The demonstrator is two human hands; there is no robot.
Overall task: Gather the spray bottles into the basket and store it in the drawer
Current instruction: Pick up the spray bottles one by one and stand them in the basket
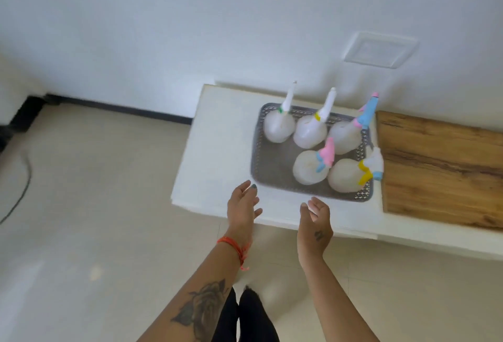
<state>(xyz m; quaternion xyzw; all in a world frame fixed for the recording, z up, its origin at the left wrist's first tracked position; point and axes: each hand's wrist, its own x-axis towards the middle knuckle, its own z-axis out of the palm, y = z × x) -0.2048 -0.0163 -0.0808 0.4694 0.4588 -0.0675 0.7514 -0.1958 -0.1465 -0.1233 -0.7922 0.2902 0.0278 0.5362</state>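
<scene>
A grey perforated basket (269,162) sits on the white cabinet top (217,156). Several white spray bottles stand upright inside it: one with a green collar (279,126), one with a yellow collar (310,130), one with a blue and pink head (345,137), one with a pink head (309,169), one with a yellow trigger (347,177). My left hand (242,208) hovers just short of the basket's near left corner, fingers apart and empty. My right hand (315,222) hangs in front of the basket's near edge, fingers spread, holding nothing.
A wooden board (441,167) lies on the cabinet right of the basket. The white wall rises close behind, with a square plate (381,49) on it. Beige floor tiles spread to the left, with a dark cable (21,192) at the far left. My legs (245,317) show below.
</scene>
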